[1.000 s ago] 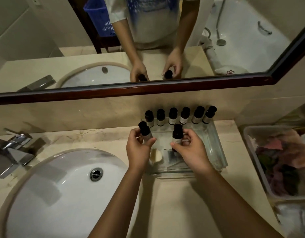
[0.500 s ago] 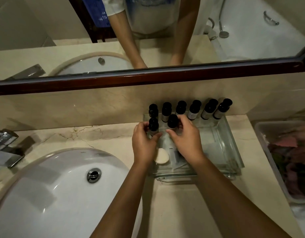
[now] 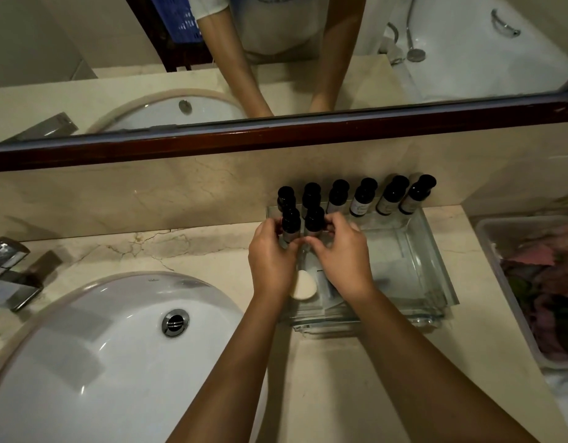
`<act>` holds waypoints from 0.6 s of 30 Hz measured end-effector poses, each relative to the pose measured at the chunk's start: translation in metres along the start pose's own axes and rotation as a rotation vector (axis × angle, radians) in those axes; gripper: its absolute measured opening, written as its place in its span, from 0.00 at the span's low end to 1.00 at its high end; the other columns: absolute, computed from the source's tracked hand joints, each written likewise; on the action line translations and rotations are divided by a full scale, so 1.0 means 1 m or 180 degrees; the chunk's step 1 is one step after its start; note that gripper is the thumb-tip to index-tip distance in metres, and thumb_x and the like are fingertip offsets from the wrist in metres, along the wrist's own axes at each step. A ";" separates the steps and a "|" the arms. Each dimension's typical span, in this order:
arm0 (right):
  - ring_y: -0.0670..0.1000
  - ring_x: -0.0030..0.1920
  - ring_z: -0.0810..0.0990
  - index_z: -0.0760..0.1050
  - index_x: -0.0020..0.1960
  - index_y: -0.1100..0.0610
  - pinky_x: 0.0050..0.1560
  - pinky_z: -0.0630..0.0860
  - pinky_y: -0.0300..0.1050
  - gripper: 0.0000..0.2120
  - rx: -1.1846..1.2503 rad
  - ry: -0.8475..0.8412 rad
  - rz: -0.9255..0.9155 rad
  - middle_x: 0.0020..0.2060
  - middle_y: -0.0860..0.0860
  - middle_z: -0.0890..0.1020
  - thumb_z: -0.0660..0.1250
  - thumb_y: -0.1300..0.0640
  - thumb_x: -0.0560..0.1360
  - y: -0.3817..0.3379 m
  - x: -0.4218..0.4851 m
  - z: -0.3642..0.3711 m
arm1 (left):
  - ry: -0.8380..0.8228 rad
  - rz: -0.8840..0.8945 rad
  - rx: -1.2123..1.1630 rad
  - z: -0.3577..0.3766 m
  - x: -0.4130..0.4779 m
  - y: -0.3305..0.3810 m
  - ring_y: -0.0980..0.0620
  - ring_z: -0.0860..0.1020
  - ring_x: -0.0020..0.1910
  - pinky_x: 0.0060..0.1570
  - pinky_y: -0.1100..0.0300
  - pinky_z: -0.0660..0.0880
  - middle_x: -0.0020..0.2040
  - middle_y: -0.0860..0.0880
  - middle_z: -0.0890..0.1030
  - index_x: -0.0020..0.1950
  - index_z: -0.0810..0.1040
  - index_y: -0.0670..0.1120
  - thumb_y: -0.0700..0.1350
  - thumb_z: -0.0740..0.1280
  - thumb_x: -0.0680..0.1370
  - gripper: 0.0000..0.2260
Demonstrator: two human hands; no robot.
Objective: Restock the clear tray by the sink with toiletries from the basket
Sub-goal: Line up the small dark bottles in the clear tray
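The clear tray (image 3: pixel 433 266) sits on the counter to the right of the sink (image 3: pixel 116 356). Several small dark bottles (image 3: pixel 362 199) stand in a row along its back edge. My left hand (image 3: pixel 271 260) grips one dark bottle (image 3: pixel 290 223) and my right hand (image 3: pixel 340 254) grips another dark bottle (image 3: pixel 314 220); both bottles stand upright, side by side, in the tray's back left corner just in front of the row. A pale round soap (image 3: pixel 303 286) lies in the tray below my hands. The basket (image 3: pixel 497 266) stands at the right edge.
A chrome faucet (image 3: pixel 11 276) is at the left of the sink. A dark-framed mirror (image 3: pixel 276 135) runs above the backsplash. The basket holds crumpled pink and dark wrapped items (image 3: pixel 551 282). Beige marble counter (image 3: pixel 324 378) lies in front of the tray.
Both hands have moved the two held bottles away from me, toward the back left corner of the tray, and brought them close together in front of the row.
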State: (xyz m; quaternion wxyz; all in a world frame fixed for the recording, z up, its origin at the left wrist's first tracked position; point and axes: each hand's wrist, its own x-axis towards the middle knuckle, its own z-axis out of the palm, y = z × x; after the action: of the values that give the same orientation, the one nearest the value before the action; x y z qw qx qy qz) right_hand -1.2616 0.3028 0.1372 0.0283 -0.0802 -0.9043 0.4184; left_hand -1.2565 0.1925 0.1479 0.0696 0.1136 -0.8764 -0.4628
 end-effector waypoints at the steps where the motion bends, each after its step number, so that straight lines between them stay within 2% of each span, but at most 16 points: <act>1: 0.50 0.52 0.76 0.73 0.59 0.55 0.48 0.68 0.36 0.19 -0.0045 -0.0003 -0.0001 0.53 0.55 0.78 0.72 0.51 0.71 0.001 0.000 0.000 | 0.0010 0.0003 -0.0002 0.000 0.000 0.000 0.56 0.74 0.45 0.43 0.66 0.67 0.49 0.48 0.79 0.52 0.76 0.43 0.41 0.73 0.71 0.12; 5: 0.45 0.47 0.71 0.72 0.60 0.53 0.46 0.66 0.35 0.19 -0.0207 -0.0023 -0.0035 0.54 0.54 0.78 0.70 0.48 0.72 0.004 -0.001 0.002 | 0.0053 0.0018 0.0004 0.000 -0.001 0.001 0.56 0.73 0.44 0.41 0.69 0.65 0.48 0.49 0.79 0.52 0.77 0.43 0.41 0.73 0.71 0.12; 9: 0.42 0.45 0.67 0.71 0.61 0.52 0.45 0.65 0.34 0.20 -0.0274 -0.0064 -0.0035 0.55 0.54 0.77 0.69 0.48 0.73 0.004 -0.001 0.002 | 0.0086 -0.0021 -0.0012 0.001 -0.001 0.001 0.54 0.75 0.46 0.44 0.65 0.67 0.50 0.47 0.79 0.53 0.76 0.42 0.41 0.73 0.71 0.12; 14: 0.43 0.47 0.68 0.70 0.62 0.52 0.46 0.66 0.35 0.19 -0.0286 -0.0141 -0.0027 0.56 0.54 0.77 0.68 0.48 0.73 0.004 -0.001 0.001 | 0.0080 -0.0068 0.0055 0.001 -0.001 0.001 0.55 0.74 0.48 0.44 0.68 0.66 0.52 0.48 0.79 0.55 0.76 0.43 0.40 0.72 0.71 0.13; 18: 0.48 0.53 0.72 0.70 0.61 0.53 0.47 0.66 0.35 0.18 -0.0342 -0.0149 -0.0036 0.55 0.54 0.78 0.68 0.48 0.74 0.004 -0.001 0.001 | 0.0069 -0.0056 0.0130 0.001 -0.002 0.001 0.52 0.76 0.50 0.45 0.68 0.65 0.52 0.48 0.79 0.55 0.75 0.43 0.40 0.72 0.72 0.13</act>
State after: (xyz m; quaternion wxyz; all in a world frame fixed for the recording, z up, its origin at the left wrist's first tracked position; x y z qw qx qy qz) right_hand -1.2602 0.3041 0.1338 0.0052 -0.0667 -0.9263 0.3708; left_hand -1.2551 0.1944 0.1481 0.0728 0.1277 -0.8838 -0.4441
